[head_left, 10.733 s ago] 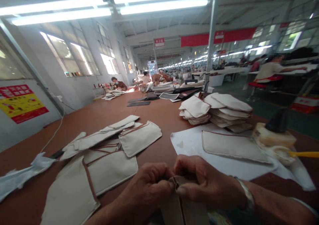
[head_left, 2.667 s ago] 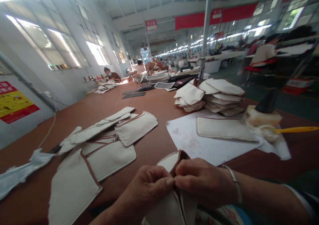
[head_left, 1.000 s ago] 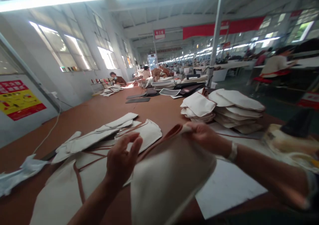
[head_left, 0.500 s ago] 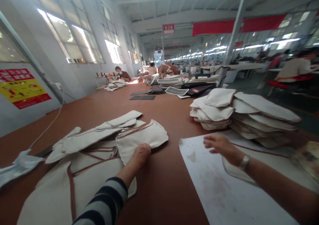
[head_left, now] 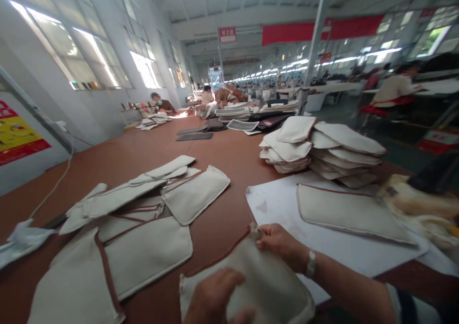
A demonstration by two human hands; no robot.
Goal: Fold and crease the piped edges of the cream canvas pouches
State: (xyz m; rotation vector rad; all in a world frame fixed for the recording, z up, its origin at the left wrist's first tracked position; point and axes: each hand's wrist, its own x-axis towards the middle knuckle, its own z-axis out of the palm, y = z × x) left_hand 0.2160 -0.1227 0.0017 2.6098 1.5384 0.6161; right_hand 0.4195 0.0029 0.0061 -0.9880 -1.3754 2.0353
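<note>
- One cream fabric pouch [head_left: 272, 278] with brown trim is in hand at the near edge of my view, above the brown tabletop [head_left: 218, 159].
- Its trimmed edge runs from lower left to upper right, facing the far side; the gripped corner points away from the wearer. I cannot tell its long axis, as the near end is cut off.
- I see the right hand [head_left: 281, 245] pinching that corner between thumb and fingers.
- I find the left hand [head_left: 215, 295] blurred, its fingers parted, in front of the pouch's left part; I cannot tell whether it touches.
- Beyond the right hand, a second pouch [head_left: 347, 214] lies lengthwise left to right on white paper [head_left: 274, 202], near two pouch stacks [head_left: 290, 147].
- More pouches [head_left: 150, 250] overlap at left.
</note>
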